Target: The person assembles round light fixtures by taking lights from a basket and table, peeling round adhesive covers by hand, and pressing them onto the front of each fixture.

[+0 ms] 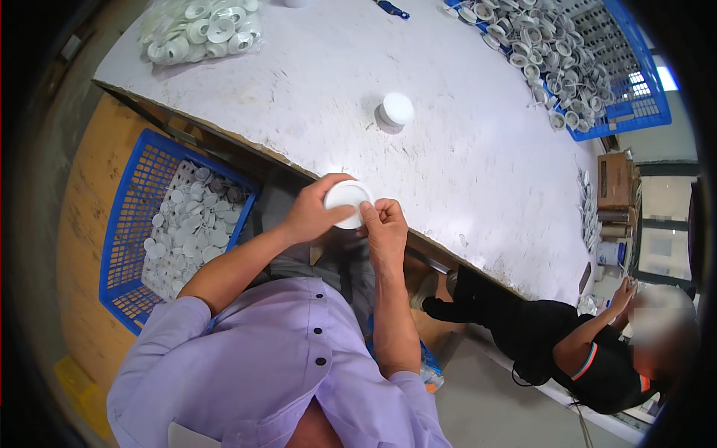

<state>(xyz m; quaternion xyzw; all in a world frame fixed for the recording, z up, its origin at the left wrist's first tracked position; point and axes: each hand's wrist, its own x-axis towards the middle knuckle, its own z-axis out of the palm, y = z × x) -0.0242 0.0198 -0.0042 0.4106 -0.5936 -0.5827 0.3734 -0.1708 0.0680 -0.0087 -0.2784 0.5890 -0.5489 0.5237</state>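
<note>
A round white plastic ring-rimmed piece (pixel 345 196), like a shallow lid, is held between both hands just over the table's near edge. My left hand (pixel 317 211) grips its left side, the thumb lying across its lower face. At its right side, my right hand (pixel 385 224) pinches the rim with thumb and curled fingers. Farther back on the table stands a short stack of white round pieces (pixel 397 109), apart from both hands.
A blue basket (pixel 123 224) with many white round parts stands low at left. On the white table (pixel 299 89) lie a clear bag of white rings (pixel 205 30) and a heap of grey-white parts (pixel 549 60) by another blue basket (pixel 650 89). A co-worker (pixel 597 351) is at right.
</note>
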